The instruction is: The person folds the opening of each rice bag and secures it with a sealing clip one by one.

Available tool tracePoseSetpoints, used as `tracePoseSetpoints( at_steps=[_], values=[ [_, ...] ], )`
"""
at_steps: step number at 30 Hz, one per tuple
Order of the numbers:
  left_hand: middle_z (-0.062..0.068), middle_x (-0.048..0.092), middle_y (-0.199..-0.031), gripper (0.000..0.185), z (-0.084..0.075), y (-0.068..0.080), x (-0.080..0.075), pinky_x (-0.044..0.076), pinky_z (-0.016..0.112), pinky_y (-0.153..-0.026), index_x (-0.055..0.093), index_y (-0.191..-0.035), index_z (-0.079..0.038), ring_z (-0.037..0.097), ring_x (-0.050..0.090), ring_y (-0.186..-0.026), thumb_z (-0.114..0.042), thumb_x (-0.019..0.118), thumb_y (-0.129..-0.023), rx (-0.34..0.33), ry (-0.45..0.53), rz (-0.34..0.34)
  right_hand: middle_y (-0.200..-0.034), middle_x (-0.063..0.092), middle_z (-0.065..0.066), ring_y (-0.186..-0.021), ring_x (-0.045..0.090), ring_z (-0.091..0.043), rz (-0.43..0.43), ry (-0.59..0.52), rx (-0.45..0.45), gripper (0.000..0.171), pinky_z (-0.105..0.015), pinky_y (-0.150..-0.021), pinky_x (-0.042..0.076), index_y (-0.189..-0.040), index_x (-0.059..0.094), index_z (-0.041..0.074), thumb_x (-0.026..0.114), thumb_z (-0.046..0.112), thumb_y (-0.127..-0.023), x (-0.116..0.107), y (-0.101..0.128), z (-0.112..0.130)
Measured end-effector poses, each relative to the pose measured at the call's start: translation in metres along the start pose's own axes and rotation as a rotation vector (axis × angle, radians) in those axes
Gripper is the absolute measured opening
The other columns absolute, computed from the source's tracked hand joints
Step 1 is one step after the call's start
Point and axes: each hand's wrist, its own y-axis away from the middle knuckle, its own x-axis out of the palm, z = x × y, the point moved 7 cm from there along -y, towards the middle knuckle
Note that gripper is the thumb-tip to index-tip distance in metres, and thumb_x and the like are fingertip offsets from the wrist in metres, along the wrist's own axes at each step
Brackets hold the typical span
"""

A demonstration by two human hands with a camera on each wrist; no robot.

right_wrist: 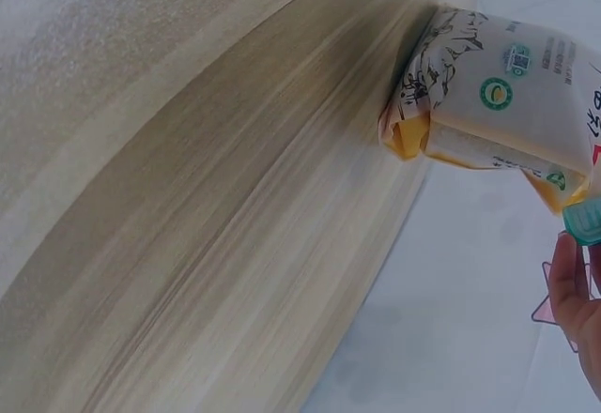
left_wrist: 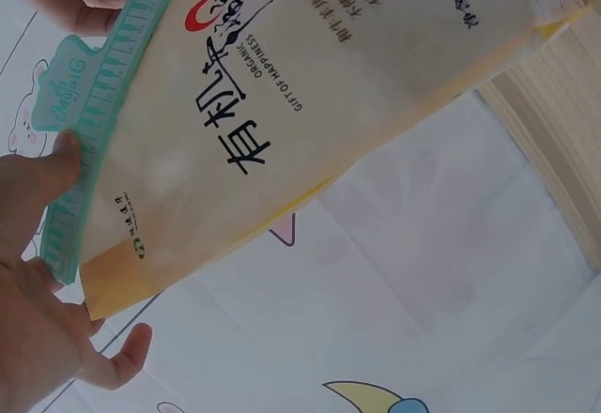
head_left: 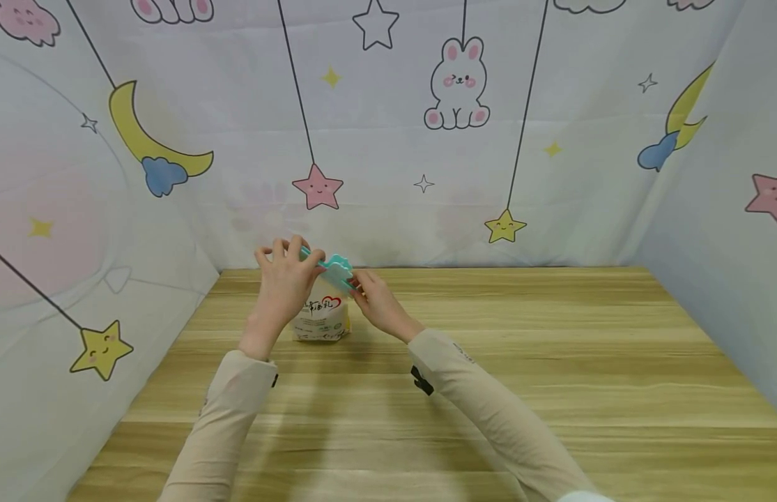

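A paper food bag (head_left: 320,322) with Chinese lettering and a red heart stands upright on the table. Along its top runs a teal bag clip (left_wrist: 94,103) printed with piano keys. My left hand (head_left: 281,282) pinches one end of the clip, its thumb (left_wrist: 61,164) on the front and other fingers behind. At the opposite end, my right hand (head_left: 383,305) grips the clip between thumb and fingers. The bag's yellow side fold and one top corner show in the left wrist view. In the right wrist view, only a tip of the clip (right_wrist: 584,223) is visible.
The wood-grain table (head_left: 526,362) extends to the right and toward me. Behind it hangs a white cloth backdrop (head_left: 401,125) printed with stars, moons and rabbits, and similar cloth closes in both sides. The bag is near the table's back left.
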Motion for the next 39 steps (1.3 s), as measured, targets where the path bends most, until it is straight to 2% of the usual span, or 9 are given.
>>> tracePoseSetpoints(
  at_steps=[11,21,31,39],
  values=[
    [0.015,0.047,-0.098,0.014,-0.0016,-0.0002,0.0001,0.033,0.056,-0.076,0.056,-0.094,-0.013,0.039,0.047,-0.088,-0.024,0.058,-0.086,0.004,-0.026,-0.011,-0.107,0.054,-0.017,-0.093,0.059,-0.023,0.008,-0.014,-0.009,0.028,-0.027,-0.078,0.05,-0.118,0.046,-0.003,0.047,0.005,-0.091,-0.0002,0.0003,0.0004],
    [0.015,0.047,-0.097,0.013,-0.0006,0.0002,0.0007,0.032,0.057,-0.079,0.057,-0.094,-0.013,0.038,0.045,-0.088,-0.023,0.056,-0.087,-0.012,0.013,-0.005,-0.108,0.054,-0.016,-0.094,0.059,-0.022,-0.002,0.0,-0.003,0.03,-0.026,-0.078,0.05,-0.12,0.045,-0.002,0.048,0.005,-0.091,0.0022,0.0009,-0.0025],
    [0.015,0.047,-0.097,0.013,0.0012,-0.0005,-0.0002,0.03,0.058,-0.081,0.057,-0.094,-0.014,0.037,0.044,-0.089,-0.024,0.057,-0.086,-0.015,0.05,-0.013,-0.111,0.053,-0.017,-0.097,0.057,-0.023,0.029,0.015,0.013,0.033,-0.028,-0.08,0.049,-0.123,0.043,-0.004,0.047,0.007,-0.091,0.0005,-0.0005,-0.0028],
    [0.015,0.047,-0.098,0.013,0.001,0.0003,-0.0006,0.029,0.059,-0.081,0.058,-0.094,-0.014,0.037,0.044,-0.089,-0.023,0.059,-0.085,-0.02,0.074,-0.008,-0.109,0.052,-0.017,-0.095,0.058,-0.023,0.024,0.045,-0.027,0.032,-0.027,-0.079,0.049,-0.12,0.044,-0.004,0.049,0.005,-0.09,-0.0002,0.0009,0.0001]
  ],
)
